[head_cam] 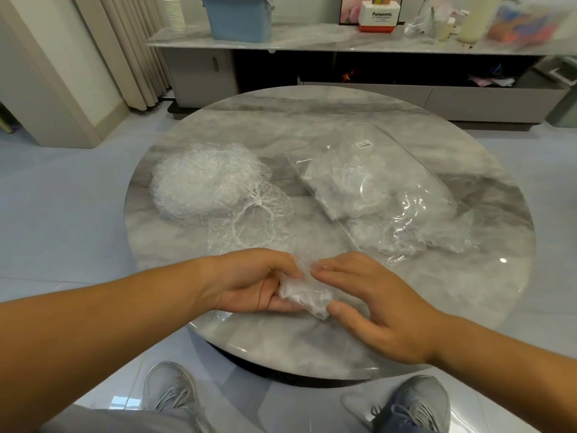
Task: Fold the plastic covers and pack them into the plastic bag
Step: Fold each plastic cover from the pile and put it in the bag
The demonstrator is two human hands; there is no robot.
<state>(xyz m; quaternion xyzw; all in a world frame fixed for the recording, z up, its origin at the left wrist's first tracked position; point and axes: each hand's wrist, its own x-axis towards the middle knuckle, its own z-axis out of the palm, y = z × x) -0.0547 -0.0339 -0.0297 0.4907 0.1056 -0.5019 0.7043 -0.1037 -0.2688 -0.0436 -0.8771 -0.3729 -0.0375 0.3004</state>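
Note:
Over the near part of the round marble table (312,126), a small folded clear plastic cover (304,295) sits between both hands. My left hand (249,281) grips its left end, fingers curled around it. My right hand (371,303) pinches its right end between thumb and fingers. A heap of unfolded covers (199,182) lies at the table's left, and one spread cover with an elastic ring (253,228) lies just in front of it. The clear plastic bag (374,185), holding several covers, lies at the right with its open end toward me.
A low media cabinet (343,45) stands behind the table with a blue bin (239,17), a white box and clutter on top. Curtains hang at the far left. My two grey shoes (168,389) rest on the tiled floor under the table's near edge.

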